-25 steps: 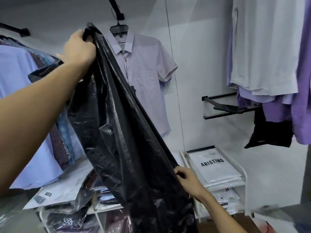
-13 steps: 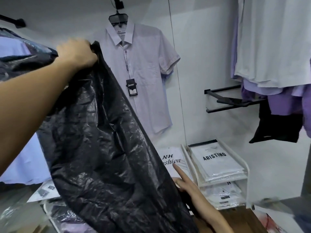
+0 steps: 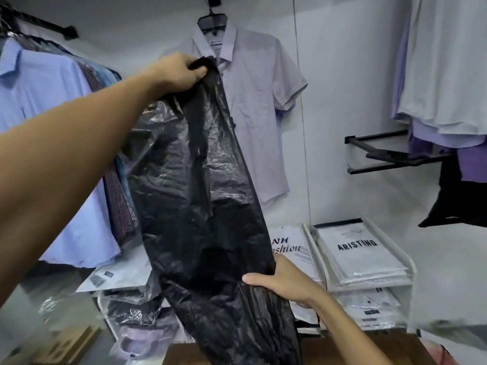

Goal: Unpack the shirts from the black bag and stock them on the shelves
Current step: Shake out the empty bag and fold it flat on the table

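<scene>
Head view, handling: black bag (image 3: 205, 206), thin crinkled plastic film, judged very light, limp and somewhat slippery, with no stiffness of its own; probably tearing if stretched hard. Hanging flat and slack, so judged empty or nearly so, though the inside cannot be seen. Best taken by gathered film at top and lower edge, as here: left hand (image 3: 179, 72) raised high, fingers pinched round the bunched upper end; right hand (image 3: 284, 281) low, thumb across the front and fingers curled behind the lower part, gripping the film. Held taut between the two hands, slanting from upper centre down to lower right, in front of the shelves and clear of them. Head view, appearance: glossy black, heavily creased, faintly translucent where a single layer catches the light; narrow at the top, widening toward the bottom, lower end running out of frame. Packaged shirts (image 3: 361, 256), folded flat in clear sleeves with printed white cards, stacked on the white shelf unit (image 3: 412, 270) at lower right; further wrapped shirts (image 3: 137, 312), dark and lilac, on the lower shelves at left, behind the bag. Hanging short-sleeved shirt (image 3: 258, 109) on the wall behind; rail of blue shirts (image 3: 52, 127) at left.
</scene>
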Demonstrator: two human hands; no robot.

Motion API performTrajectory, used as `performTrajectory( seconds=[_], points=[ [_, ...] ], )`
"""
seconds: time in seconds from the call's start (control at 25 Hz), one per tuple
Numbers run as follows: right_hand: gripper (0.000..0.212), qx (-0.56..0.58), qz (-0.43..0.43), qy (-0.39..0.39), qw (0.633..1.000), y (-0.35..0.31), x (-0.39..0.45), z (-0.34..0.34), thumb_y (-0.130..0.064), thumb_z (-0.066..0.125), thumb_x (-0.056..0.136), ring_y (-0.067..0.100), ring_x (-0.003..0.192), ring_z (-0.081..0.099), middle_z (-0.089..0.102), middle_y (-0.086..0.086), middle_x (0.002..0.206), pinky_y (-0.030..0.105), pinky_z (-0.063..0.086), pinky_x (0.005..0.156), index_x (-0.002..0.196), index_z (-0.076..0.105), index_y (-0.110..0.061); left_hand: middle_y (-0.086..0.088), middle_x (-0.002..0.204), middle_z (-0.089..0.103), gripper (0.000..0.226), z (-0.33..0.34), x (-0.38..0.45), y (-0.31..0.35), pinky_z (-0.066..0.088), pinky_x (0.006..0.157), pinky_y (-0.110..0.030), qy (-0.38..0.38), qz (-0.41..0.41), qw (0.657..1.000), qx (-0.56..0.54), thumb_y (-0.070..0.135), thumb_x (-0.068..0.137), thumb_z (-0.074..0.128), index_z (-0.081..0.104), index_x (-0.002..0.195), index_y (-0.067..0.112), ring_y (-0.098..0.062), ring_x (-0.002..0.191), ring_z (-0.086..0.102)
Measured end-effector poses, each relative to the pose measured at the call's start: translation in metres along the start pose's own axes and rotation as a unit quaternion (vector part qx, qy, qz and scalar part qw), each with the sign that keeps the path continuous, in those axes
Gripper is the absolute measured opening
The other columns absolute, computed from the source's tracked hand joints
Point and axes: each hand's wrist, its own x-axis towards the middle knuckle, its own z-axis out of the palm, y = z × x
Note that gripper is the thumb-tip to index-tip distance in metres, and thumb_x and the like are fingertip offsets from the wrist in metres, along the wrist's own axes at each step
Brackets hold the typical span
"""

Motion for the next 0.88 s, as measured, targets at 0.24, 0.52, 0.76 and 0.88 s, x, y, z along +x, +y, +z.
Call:
performTrajectory(
  seconds=[0.24,0.52,0.76,0.88],
  points=[
    [0.135,0.023,-0.067,0.092,0.993,-0.042,0.029,-0.031,-0.049,0.099,0.057,-0.007,0.131,0.047,0.045,-0.029,0.145,0.027,0.041,0.112,0.16,0.011,-0.045,0.017,0.045,0.047,0.039,-0.011,-0.018,0.038,0.032,0.037,-0.011,-0.052,0.104,0.985,-0.128,0.04,0.109,0.039,0.043,0.074,0.023,0.002,0.034,0.04],
    [0.101,0.038,-0.16,0.09,0.982,-0.066,0.033,-0.043,-0.032,0.097,0.067,-0.001,0.131,0.053,0.051,-0.019,0.146,0.029,0.048,0.111,0.147,0.037,-0.045,0.008,0.071,0.049,0.046,0.0,-0.016,0.075,0.038,0.058,-0.027,-0.058,0.22,0.961,-0.154,0.053,0.104,0.041,0.043,0.072,0.02,-0.006,0.06,0.045],
    [0.053,0.081,-0.142,0.137,0.977,-0.093,0.039,-0.06,-0.03,0.086,0.083,0.009,0.117,0.067,0.072,-0.014,0.125,0.021,0.055,0.093,0.131,0.062,-0.028,0.019,0.073,0.055,0.036,0.007,-0.009,0.101,0.033,0.065,-0.022,0.029,0.276,0.959,-0.051,0.057,0.101,0.046,0.058,0.082,0.03,0.002,0.059,0.043],
    [0.029,0.126,-0.137,0.107,0.977,-0.102,0.035,-0.06,-0.023,0.081,0.086,0.011,0.105,0.074,0.079,-0.008,0.11,0.025,0.056,0.088,0.114,0.073,-0.021,-0.004,0.088,0.062,0.048,0.009,-0.002,0.097,0.026,0.068,-0.028,0.109,0.277,0.955,0.0,0.067,0.096,0.045,0.065,0.095,0.023,-0.002,0.071,0.042]
  ],
)
